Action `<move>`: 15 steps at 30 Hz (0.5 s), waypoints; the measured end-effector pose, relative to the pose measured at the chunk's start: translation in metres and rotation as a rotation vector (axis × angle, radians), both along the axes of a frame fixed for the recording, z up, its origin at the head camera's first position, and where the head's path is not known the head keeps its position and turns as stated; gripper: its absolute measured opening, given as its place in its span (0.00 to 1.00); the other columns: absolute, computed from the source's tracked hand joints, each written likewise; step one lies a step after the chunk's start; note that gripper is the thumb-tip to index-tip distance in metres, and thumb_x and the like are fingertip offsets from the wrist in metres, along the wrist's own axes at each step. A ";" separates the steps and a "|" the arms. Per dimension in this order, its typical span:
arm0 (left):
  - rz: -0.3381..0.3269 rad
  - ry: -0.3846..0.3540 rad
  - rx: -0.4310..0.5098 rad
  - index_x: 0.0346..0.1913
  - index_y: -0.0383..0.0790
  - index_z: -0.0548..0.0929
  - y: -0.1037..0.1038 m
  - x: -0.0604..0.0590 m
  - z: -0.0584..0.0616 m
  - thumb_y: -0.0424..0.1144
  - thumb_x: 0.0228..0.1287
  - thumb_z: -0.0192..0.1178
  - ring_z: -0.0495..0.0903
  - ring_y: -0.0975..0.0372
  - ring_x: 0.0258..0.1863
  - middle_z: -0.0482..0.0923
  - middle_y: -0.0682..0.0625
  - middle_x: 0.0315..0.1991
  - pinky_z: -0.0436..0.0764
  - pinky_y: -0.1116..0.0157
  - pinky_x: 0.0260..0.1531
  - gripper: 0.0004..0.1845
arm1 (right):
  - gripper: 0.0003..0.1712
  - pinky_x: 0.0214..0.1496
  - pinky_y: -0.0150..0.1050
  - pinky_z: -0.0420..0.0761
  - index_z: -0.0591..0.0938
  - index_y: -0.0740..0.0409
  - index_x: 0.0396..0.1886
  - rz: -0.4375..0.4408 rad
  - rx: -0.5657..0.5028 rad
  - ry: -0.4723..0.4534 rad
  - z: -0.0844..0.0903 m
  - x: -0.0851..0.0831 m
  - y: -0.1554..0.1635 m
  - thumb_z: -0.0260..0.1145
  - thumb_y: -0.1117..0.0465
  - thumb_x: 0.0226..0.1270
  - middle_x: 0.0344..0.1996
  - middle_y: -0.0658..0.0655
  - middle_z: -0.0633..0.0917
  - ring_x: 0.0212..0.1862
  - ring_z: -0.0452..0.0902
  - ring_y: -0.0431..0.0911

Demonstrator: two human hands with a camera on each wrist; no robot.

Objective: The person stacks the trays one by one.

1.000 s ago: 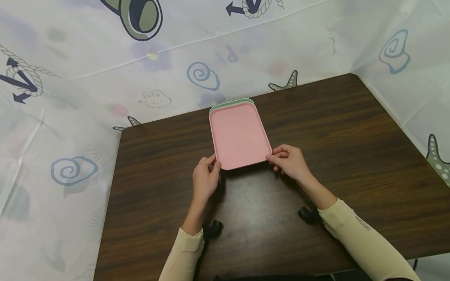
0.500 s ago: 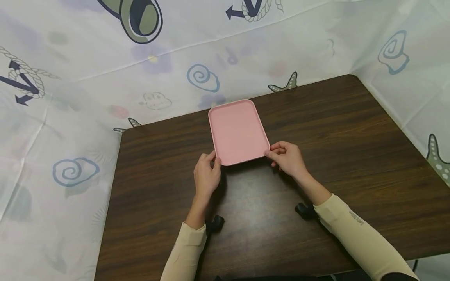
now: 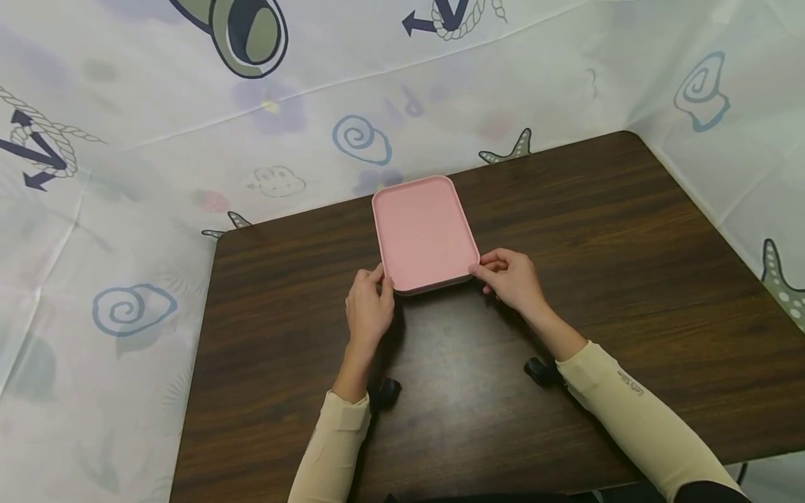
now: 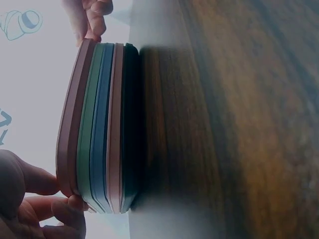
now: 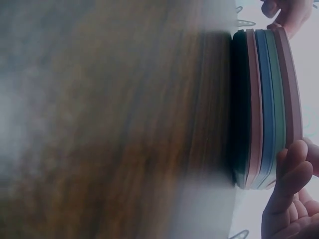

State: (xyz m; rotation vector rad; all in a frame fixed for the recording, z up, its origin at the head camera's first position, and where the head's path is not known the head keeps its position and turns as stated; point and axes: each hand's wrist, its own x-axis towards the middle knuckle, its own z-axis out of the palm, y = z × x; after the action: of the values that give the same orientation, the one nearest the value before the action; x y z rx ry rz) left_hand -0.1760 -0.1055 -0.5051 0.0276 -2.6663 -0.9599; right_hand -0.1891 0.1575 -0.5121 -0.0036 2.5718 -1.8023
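A pink tray [image 3: 424, 230] lies on top of a stack of trays on the dark wooden table [image 3: 629, 265], near its far edge. My left hand [image 3: 382, 279] pinches the tray's near left corner and my right hand [image 3: 481, 269] pinches its near right corner. The left wrist view shows the stack edge-on: pink tray [image 4: 70, 124], green tray [image 4: 85, 124], blue tray [image 4: 99, 124], another pink tray [image 4: 117, 124] and a dark bottom tray [image 4: 130, 124]. My left hand's fingers [image 4: 65, 206] curl at the top tray's rim. In the right wrist view my right hand's fingers [image 5: 291, 174] sit at the pink tray [image 5: 289, 89].
A white curtain [image 3: 126, 209] printed with shells, starfish and anchors walls the table at the left, back and right. A black camera mount hangs under each wrist [image 3: 383, 395] [image 3: 541, 370]. Bare tabletop lies to both sides of the stack and toward me.
Both hands have carried the pink tray a little away from me and down onto the stack. The green tray's far rim, visible earlier, is now covered.
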 end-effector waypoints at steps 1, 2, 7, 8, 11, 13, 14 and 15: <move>0.001 0.006 -0.004 0.59 0.39 0.82 0.000 0.000 0.000 0.38 0.67 0.56 0.75 0.58 0.26 0.77 0.47 0.37 0.74 0.55 0.28 0.19 | 0.16 0.16 0.36 0.74 0.83 0.61 0.39 -0.003 0.004 0.001 0.000 0.000 0.000 0.72 0.52 0.63 0.29 0.64 0.87 0.21 0.81 0.52; 0.003 0.012 -0.008 0.59 0.39 0.82 0.000 -0.001 0.000 0.38 0.67 0.56 0.75 0.57 0.26 0.77 0.47 0.37 0.74 0.55 0.28 0.19 | 0.16 0.16 0.36 0.74 0.83 0.61 0.39 -0.005 0.007 0.002 0.000 -0.001 0.000 0.72 0.52 0.63 0.29 0.64 0.87 0.21 0.82 0.53; 0.004 0.028 -0.023 0.59 0.40 0.82 -0.001 -0.003 -0.003 0.38 0.67 0.56 0.75 0.56 0.25 0.77 0.46 0.37 0.74 0.54 0.28 0.19 | 0.16 0.16 0.36 0.75 0.83 0.61 0.39 -0.013 0.011 0.004 0.000 -0.002 -0.001 0.72 0.53 0.62 0.29 0.63 0.87 0.22 0.82 0.54; 0.003 0.028 -0.025 0.59 0.40 0.82 -0.001 -0.003 -0.004 0.38 0.67 0.56 0.75 0.55 0.26 0.78 0.46 0.38 0.75 0.53 0.28 0.19 | 0.16 0.16 0.36 0.75 0.83 0.61 0.39 -0.015 0.009 0.005 0.000 -0.002 -0.001 0.73 0.53 0.62 0.29 0.63 0.87 0.22 0.82 0.54; 0.001 0.025 -0.028 0.60 0.40 0.82 -0.002 -0.005 -0.005 0.39 0.68 0.56 0.75 0.54 0.26 0.78 0.46 0.39 0.75 0.53 0.29 0.19 | 0.16 0.16 0.36 0.75 0.84 0.61 0.39 -0.022 0.017 0.008 0.001 -0.002 -0.002 0.73 0.53 0.62 0.29 0.61 0.87 0.21 0.82 0.53; 0.000 0.021 -0.028 0.60 0.40 0.82 -0.002 -0.005 -0.005 0.38 0.68 0.56 0.75 0.54 0.26 0.78 0.45 0.40 0.75 0.53 0.29 0.19 | 0.17 0.16 0.36 0.75 0.84 0.61 0.39 -0.024 0.020 0.004 0.002 -0.003 -0.002 0.73 0.52 0.61 0.28 0.61 0.87 0.21 0.82 0.53; 0.001 0.019 -0.028 0.60 0.40 0.81 -0.003 -0.006 -0.005 0.39 0.68 0.57 0.75 0.54 0.26 0.78 0.45 0.40 0.75 0.53 0.29 0.19 | 0.17 0.16 0.36 0.75 0.84 0.61 0.39 -0.024 0.021 0.000 0.002 -0.003 -0.002 0.73 0.52 0.61 0.28 0.60 0.87 0.21 0.82 0.54; 0.001 0.015 -0.028 0.60 0.40 0.81 -0.003 -0.006 -0.006 0.39 0.69 0.57 0.75 0.54 0.26 0.78 0.45 0.40 0.75 0.53 0.29 0.19 | 0.17 0.17 0.36 0.75 0.84 0.61 0.39 -0.025 0.022 -0.003 0.003 -0.003 -0.002 0.73 0.52 0.61 0.28 0.60 0.87 0.22 0.82 0.54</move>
State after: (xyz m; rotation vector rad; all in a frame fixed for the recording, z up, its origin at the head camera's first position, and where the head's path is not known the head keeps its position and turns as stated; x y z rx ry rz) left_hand -0.1818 -0.1084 -0.5108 0.0147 -2.6654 -0.9187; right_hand -0.1924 0.1551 -0.5095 0.0316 2.6015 -1.7806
